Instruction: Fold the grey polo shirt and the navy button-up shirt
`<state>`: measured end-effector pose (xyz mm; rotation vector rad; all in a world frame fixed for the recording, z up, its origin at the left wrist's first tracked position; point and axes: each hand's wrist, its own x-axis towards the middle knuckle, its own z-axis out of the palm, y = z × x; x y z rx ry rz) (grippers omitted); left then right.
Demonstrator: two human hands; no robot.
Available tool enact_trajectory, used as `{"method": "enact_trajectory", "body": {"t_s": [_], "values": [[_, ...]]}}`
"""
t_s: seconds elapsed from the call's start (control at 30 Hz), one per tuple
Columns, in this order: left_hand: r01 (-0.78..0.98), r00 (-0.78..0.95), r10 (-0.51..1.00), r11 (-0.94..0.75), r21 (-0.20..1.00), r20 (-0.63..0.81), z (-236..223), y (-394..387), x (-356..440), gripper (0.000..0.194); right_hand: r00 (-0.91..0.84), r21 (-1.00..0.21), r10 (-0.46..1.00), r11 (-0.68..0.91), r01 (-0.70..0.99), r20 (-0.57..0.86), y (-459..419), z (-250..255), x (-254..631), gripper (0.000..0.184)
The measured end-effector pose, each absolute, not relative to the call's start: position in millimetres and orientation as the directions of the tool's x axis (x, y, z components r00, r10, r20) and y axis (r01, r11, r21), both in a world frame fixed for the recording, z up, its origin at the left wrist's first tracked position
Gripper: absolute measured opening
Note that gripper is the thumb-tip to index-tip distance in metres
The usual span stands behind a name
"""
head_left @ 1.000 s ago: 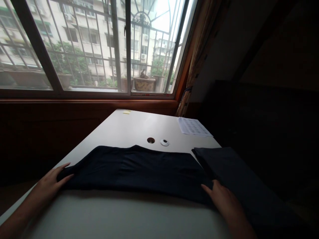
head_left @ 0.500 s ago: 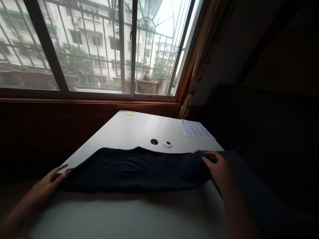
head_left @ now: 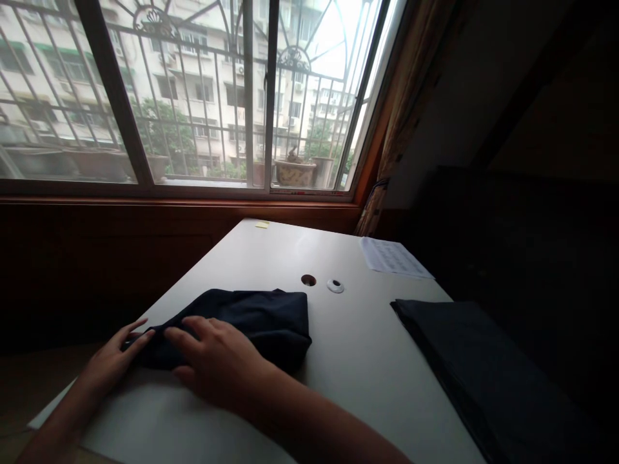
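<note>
folded cloth (head_left: 271,319), dark stack (head_left: 464,348) (right), paper (head_left: 394,256)

The folded garment (head_left: 251,322) at the near left is a plain dark navy, close to black, with no print. The second folded cloth (head_left: 474,361) at the near right is the same dark shade, slightly greyer. The tabletop (head_left: 358,348) is plain white. The cable cap (head_left: 335,286) is white beside a dark round hole (head_left: 308,280). The sheet of paper (head_left: 394,258) at the far right is white with rows of fine grey print. A small note (head_left: 262,224) at the far edge is yellow. The window sill (head_left: 184,209) is reddish-brown wood.
</note>
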<state>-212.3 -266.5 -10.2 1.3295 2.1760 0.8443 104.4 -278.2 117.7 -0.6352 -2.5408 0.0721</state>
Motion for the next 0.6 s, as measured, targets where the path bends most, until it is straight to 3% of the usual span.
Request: {"method": "enact_trajectory", "body": {"t_s": [0.07, 0.17, 0.37, 0.6], "values": [[0.625, -0.435, 0.898, 0.348, 0.699, -0.057, -10, -266, -212, 0.074, -0.744, -0.215, 0.471, 0.881, 0.421, 0.474, -289, 99, 127, 0.057], [0.639, -0.426, 0.902, 0.36, 0.68, -0.077, -12, -265, -212, 0.076, -0.573, -0.278, 0.652, 0.745, 0.607, 0.497, -296, 74, 184, 0.057], [0.663, -0.4, 0.912, 0.353, 0.66, -0.086, -11, -265, -201, 0.074, -0.287, -0.279, 0.803, 0.479, 0.832, 0.522, -297, 15, 256, 0.068], [0.685, -0.331, 0.939, 0.306, 0.661, -0.092, 5, -283, -174, 0.068, -0.248, -0.442, 0.858, 0.456, 0.773, 0.45, -275, 2, 274, 0.037]]}}
